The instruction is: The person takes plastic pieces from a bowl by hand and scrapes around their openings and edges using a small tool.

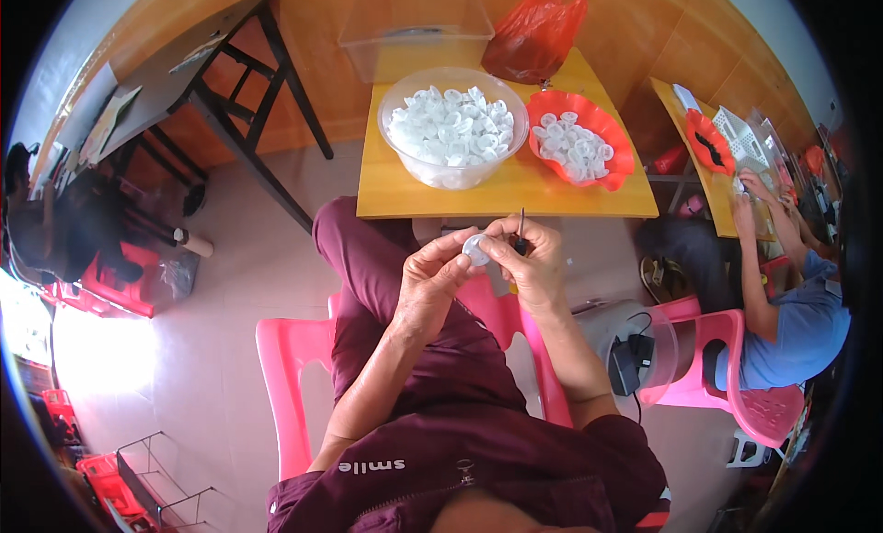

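Above my lap, my left hand (429,280) pinches a small round clear plastic piece (475,250) between thumb and fingertips. The thumb of my right hand (535,268) presses on the same piece from the other side. Tucked among the right fingers is a thin tool (521,231) with a dark handle and a slim shaft pointing up; its exact kind is unclear. Just beyond my hands, a clear plastic bowl (405,163) heaped with similar pieces stands on the yellow table (506,202). To its right, a red wavy-rimmed dish (623,156) holds more of them.
Behind the bowl are a clear plastic bin (368,36) and a red plastic bag (538,36). A dark table (175,87) stands at left. On the right, another person (782,331) works at a second yellow table (682,119), near a pink chair (727,349).
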Tool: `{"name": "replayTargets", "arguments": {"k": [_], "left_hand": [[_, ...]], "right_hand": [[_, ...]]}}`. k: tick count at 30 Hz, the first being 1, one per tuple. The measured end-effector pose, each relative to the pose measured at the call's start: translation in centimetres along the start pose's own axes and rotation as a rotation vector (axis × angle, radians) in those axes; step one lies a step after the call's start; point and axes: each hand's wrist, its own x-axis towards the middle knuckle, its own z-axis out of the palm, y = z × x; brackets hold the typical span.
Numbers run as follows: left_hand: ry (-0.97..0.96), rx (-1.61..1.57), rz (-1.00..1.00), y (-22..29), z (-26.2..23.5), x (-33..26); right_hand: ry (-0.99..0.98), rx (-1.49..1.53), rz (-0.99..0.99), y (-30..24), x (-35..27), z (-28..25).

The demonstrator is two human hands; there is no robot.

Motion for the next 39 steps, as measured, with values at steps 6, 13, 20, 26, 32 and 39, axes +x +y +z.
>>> {"name": "replayTargets", "arguments": {"k": [6, 13, 20, 26, 32, 39], "left_hand": [[-0.012, -0.024, 0.051, -0.3, -0.3, -0.2], [-0.109, -0.157, 0.017, 1.8, -0.5, -0.8], [-0.105, 0.011, 0.137, 3.0, 0.2, -0.9], [-0.112, 0.117, 0.167, 3.6, 0.7, -1.1], [-0.113, 0.185, 0.166, 3.7, 1.0, -1.1], [-0.115, 0.194, 0.186, 3.5, 1.3, -1.3]], "right_hand": [[-0.028, -0.163, -0.033, 0.0, -0.5, 0.3], [-0.039, -0.32, -0.204, -2.8, -2.7, 1.0], [-0.032, -0.597, -0.559, -2.5, -2.9, 2.0], [-0.064, -0.531, -0.564, -1.8, -2.7, 1.9], [-0.123, -0.558, -0.51, -1.7, -2.9, 1.8], [-0.148, -0.384, -0.371, -1.5, -2.9, 1.6]]}}
